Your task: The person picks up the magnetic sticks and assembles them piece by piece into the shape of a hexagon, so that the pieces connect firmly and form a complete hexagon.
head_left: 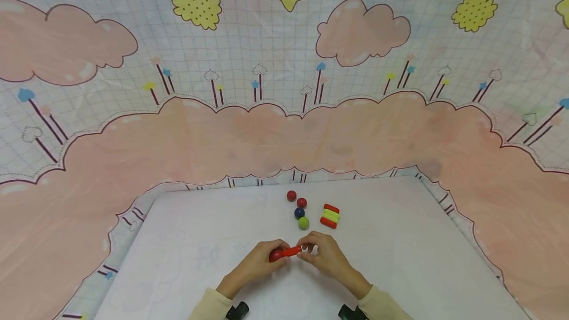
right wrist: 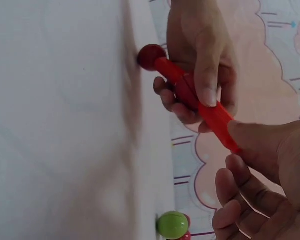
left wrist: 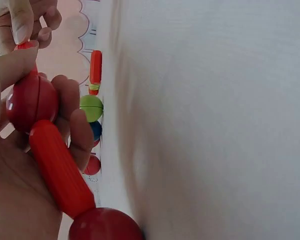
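Observation:
My left hand (head_left: 261, 260) grips a red ball (left wrist: 35, 102) between thumb and curled fingers. From this ball one red rod (left wrist: 60, 167) leads to a second red ball (right wrist: 151, 57), which sits past the heel of the hand. Out of the ball's other side runs another red rod (head_left: 292, 251), pointing toward my right hand (head_left: 330, 257). The right thumb and forefinger pinch that rod's far end, while the other right fingers curl loosely beside it. Both hands are close together over the near middle of the white table (head_left: 200, 241).
Beyond the hands stand a green ball (head_left: 304, 223), a blue ball (head_left: 300, 213) and two red balls (head_left: 302, 203) in a rough line. Right of them lie red and yellow-green rods (head_left: 330, 216) side by side. A patterned cloth (head_left: 284, 137) hangs behind the table.

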The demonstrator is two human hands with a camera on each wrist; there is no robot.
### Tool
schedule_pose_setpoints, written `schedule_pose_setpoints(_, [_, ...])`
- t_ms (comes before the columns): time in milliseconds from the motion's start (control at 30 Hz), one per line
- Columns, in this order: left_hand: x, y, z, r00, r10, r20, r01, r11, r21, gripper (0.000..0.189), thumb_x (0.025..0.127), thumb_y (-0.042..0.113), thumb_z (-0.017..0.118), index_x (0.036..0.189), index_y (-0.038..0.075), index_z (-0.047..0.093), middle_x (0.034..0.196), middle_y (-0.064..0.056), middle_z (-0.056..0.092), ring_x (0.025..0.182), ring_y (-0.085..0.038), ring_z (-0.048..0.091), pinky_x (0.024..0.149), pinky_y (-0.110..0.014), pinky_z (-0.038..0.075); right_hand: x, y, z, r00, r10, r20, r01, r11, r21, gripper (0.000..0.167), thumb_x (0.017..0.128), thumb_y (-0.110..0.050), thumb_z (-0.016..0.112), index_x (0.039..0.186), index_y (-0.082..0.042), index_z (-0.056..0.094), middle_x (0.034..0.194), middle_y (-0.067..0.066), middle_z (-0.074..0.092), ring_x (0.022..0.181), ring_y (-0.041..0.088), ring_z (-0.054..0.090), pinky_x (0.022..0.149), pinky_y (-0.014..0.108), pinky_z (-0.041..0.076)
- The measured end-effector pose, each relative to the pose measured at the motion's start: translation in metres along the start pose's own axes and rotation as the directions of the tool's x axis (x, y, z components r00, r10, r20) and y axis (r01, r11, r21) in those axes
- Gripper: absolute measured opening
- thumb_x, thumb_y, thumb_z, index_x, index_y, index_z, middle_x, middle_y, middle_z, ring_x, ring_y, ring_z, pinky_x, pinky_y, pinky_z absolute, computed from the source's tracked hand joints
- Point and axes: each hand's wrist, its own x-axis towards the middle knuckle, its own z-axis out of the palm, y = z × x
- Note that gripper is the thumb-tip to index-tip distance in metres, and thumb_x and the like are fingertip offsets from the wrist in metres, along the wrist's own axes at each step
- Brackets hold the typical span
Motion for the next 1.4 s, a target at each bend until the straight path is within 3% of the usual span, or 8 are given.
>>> schedule_pose_setpoints(167, [-0.002,0.001,0.0,1.0,0.001,-0.029,-0.001,1.0,0.004,0.019,0.091,0.022,0.069,0.11,0.022,0.067,0.098,0.004,0.068,0.078,-0.005,0.053,0.069,-0.02,0.046,0.003,-0.001,-0.008,0.999,0.039,-0.012,-0.039,0.998,0.045,0.03,0.083,-0.022,0.079,0.111,-0.014,0.07,0.093,-0.006,0.068,0.081,0.005,0.058,0.07,0.021,0.049])
schedule_pose_setpoints(433, [-0.004,-0.002,-0.001,0.999,-0.043,-0.022,0.042,0.999,-0.026,0.023,0.092,0.028,0.069,0.114,0.024,0.066,0.097,0.007,0.065,0.082,-0.008,0.053,0.07,-0.021,0.045,0.012,0.009,-0.025,0.982,0.124,-0.139,-0.117,0.992,0.055,0.031,0.083,-0.017,0.079,0.111,-0.01,0.069,0.099,0.004,0.07,0.089,0.014,0.062,0.072,0.021,0.051])
schedule_pose_setpoints(667, [-0.004,-0.003,-0.003,0.996,-0.083,-0.015,0.083,0.996,-0.042,0.024,0.092,0.03,0.069,0.115,0.024,0.065,0.102,0.004,0.065,0.085,-0.01,0.054,0.07,-0.021,0.046,0.029,0.021,-0.034,0.957,0.19,-0.219,-0.176,0.981,0.085,0.027,0.084,-0.014,0.078,0.109,-0.01,0.07,0.106,0.008,0.071,0.096,0.022,0.065,0.086,0.039,0.057])
schedule_pose_setpoints(867, [-0.004,-0.003,-0.003,0.996,-0.093,-0.015,0.092,0.995,-0.042,0.024,0.092,0.03,0.069,0.115,0.024,0.065,0.101,0.004,0.064,0.084,-0.011,0.054,0.069,-0.021,0.045,0.051,0.038,-0.031,0.943,0.265,-0.199,-0.25,0.963,0.1,0.028,0.087,-0.016,0.075,0.114,-0.01,0.068,0.11,0.006,0.07,0.096,0.018,0.064,0.085,0.036,0.057])
schedule_pose_setpoints(1100, [-0.004,-0.005,-0.002,0.996,-0.086,-0.012,0.085,0.995,-0.052,0.024,0.092,0.029,0.069,0.114,0.023,0.065,0.101,0.004,0.064,0.084,-0.01,0.053,0.068,-0.021,0.045,0.077,0.054,-0.02,0.925,0.34,-0.166,-0.315,0.935,0.16,0.029,0.088,-0.017,0.073,0.115,-0.009,0.068,0.115,0.008,0.069,0.094,0.019,0.067,0.073,0.031,0.057])
schedule_pose_setpoints(1400, [-0.004,-0.005,-0.003,0.996,-0.09,-0.017,0.09,0.995,-0.044,0.024,0.092,0.03,0.069,0.115,0.023,0.065,0.101,0.004,0.065,0.084,-0.01,0.053,0.069,-0.021,0.044,0.103,0.057,-0.011,0.903,0.411,-0.125,-0.392,0.907,0.152,0.031,0.091,-0.02,0.07,0.12,-0.011,0.065,0.124,0.01,0.065,0.1,0.022,0.066,0.083,0.037,0.057])
